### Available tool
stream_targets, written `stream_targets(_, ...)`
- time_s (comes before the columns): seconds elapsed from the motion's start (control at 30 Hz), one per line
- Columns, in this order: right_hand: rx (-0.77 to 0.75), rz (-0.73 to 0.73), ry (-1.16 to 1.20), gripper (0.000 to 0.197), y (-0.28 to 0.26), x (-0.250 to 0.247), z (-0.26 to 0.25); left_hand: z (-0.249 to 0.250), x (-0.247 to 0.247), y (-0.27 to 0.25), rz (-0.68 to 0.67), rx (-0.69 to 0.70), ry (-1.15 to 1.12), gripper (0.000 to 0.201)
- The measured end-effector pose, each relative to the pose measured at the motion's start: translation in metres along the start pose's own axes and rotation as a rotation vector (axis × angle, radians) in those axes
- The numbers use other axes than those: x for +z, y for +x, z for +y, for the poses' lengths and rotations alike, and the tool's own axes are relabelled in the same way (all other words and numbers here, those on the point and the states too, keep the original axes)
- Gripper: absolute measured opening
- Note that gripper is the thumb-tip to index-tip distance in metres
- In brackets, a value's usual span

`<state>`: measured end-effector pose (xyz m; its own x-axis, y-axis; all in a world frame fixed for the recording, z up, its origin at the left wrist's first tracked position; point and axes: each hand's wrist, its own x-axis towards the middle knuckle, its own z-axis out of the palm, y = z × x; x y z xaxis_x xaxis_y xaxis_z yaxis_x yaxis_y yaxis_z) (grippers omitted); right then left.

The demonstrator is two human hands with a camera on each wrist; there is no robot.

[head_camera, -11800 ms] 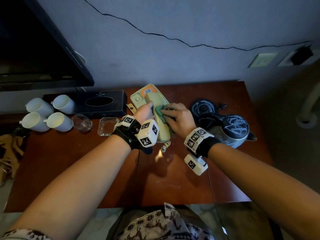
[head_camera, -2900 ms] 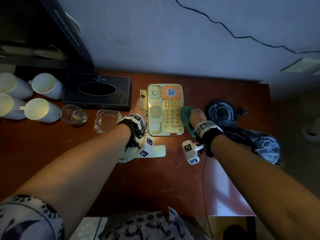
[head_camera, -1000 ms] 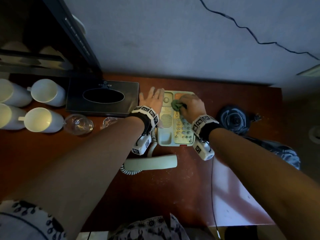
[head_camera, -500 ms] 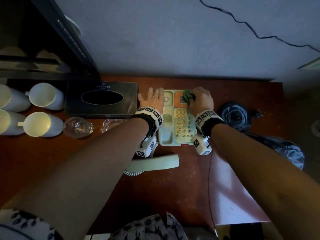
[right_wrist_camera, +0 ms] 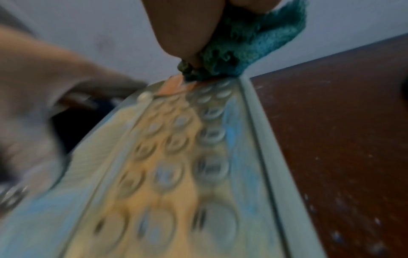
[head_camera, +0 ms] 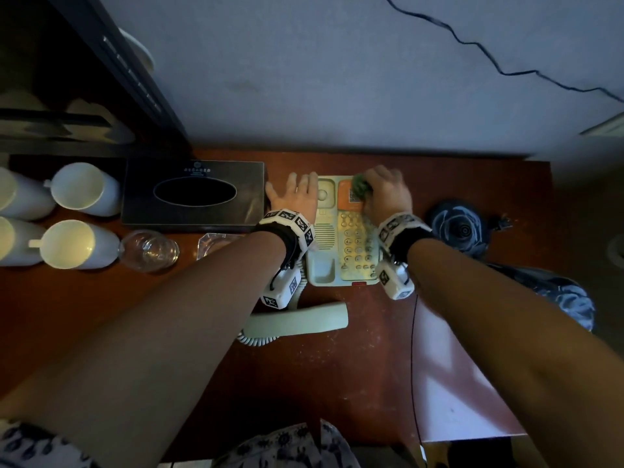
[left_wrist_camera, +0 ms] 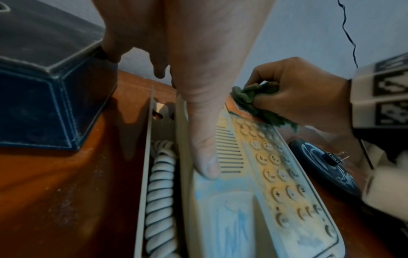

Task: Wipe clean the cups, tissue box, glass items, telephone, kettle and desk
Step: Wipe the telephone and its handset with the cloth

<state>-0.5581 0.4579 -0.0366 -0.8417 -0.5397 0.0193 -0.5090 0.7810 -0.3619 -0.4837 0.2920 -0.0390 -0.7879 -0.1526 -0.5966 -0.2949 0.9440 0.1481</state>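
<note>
A pale green telephone (head_camera: 341,261) (left_wrist_camera: 243,200) (right_wrist_camera: 154,174) lies on the red-brown desk (head_camera: 337,373), keypad up. Its handset (head_camera: 300,324) lies off the cradle in front of it on a coiled cord (left_wrist_camera: 159,192). My left hand (head_camera: 295,197) (left_wrist_camera: 194,83) rests flat and open on the telephone's left side, thumb along the speaker grille. My right hand (head_camera: 385,194) (left_wrist_camera: 293,94) grips a bunched green cloth (head_camera: 360,188) (left_wrist_camera: 253,97) (right_wrist_camera: 249,47) and presses it on the orange label at the telephone's top. The right wrist view is blurred.
A black tissue box (head_camera: 194,195) (left_wrist_camera: 39,83) stands left of the telephone. Several white cups (head_camera: 72,217), a clear glass (head_camera: 148,249) and a glass ashtray (head_camera: 216,243) lie further left. A dark patterned kettle base (head_camera: 461,231) (left_wrist_camera: 320,162) and kettle (head_camera: 557,295) sit on the right.
My right hand has kept rubbing the cloth over the top of the telephone, shifting slightly on the orange label. My left hand stays flat on the telephone's left side.
</note>
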Motion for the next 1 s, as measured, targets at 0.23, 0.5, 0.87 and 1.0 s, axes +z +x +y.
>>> stream_targets(0.23, 0.089, -0.164, -0.115, 0.031, -0.012, -0.009, 0.006, 0.000, -0.007, -0.003, -0.092, -0.019, 0.014, 0.149)
stream_targets(0.5, 0.262, -0.026, -0.050, 0.025, 0.011, -0.004, -0.007, -0.001, -0.003, -0.003, -0.078, -0.011, 0.018, 0.160)
stream_targets(0.87, 0.314, -0.226, 0.088, 0.016, -0.009, -0.026, 0.013, 0.002, -0.007, -0.005, -0.087, -0.028, 0.028, 0.160)
stream_targets(1.0, 0.319, 0.023, 0.225, 0.023, 0.011, -0.018, -0.004, -0.001, -0.006, -0.006, -0.085, -0.006, 0.022, 0.161)
